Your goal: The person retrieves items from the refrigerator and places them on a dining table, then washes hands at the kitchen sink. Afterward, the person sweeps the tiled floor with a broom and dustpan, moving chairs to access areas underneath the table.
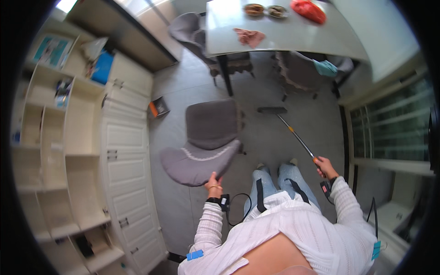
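Observation:
My left hand grips the top edge of the backrest of a grey upholstered chair with pale lace trim. The chair stands on the grey tiled floor, ahead and to the left of my legs. In my right hand is the grip of a long-handled floor cleaning tool, its metal pole marked with orange. Its flat dark head rests on the floor, to the right of the chair. Whether that head is a brush or a mop, I cannot tell.
A white table ahead bears two dishes, a red plastic bag and a pink cloth. Another grey chair holds a teal cloth. White cabinets line the left, with a small box beside them.

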### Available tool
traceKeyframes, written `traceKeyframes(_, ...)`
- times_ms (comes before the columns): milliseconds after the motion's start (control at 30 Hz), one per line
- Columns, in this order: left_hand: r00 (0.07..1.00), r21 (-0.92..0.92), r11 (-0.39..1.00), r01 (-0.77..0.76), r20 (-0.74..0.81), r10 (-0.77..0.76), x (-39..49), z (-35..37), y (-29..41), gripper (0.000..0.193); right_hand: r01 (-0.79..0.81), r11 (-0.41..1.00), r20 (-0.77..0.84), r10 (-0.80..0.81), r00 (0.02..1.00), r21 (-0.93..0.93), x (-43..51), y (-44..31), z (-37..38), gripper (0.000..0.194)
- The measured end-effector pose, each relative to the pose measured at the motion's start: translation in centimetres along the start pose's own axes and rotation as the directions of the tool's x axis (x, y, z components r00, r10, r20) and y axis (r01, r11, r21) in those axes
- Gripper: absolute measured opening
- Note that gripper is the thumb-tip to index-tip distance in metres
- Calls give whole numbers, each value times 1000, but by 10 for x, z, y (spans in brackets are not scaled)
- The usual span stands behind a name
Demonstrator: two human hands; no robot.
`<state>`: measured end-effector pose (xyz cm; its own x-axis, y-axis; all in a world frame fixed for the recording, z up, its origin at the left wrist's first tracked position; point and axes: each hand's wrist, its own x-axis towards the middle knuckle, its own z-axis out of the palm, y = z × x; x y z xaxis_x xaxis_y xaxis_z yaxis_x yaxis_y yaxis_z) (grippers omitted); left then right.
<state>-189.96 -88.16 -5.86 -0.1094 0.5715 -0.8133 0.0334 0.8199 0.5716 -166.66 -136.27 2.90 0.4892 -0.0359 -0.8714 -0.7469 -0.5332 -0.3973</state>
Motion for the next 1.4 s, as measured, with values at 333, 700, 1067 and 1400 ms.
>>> traceKeyframes(333, 882, 163, 963, 217, 390, -265, -96, -48, -92, 38, -136, 990, 11, 136, 991, -29, 46, 28, -62, 27)
traceKeyframes(700, 970, 159, 985, -71, 242, 31, -21, -116, 4, 60, -182, 979, 81, 190, 978, -92, 79, 21, -136, 9)
traceKeyframes(1067, 766, 58, 944, -325, 602, 227, -60, 41, -36, 51, -183, 983, 12, 183, 983, -21, 53, 20, -133, 21)
traceKeyframes(1400, 676, 110, 972, -208, 734, 62, -97, 157, -67, 54, -167, 986, -22, 168, 986, 27, 32, 54, -128, 21)
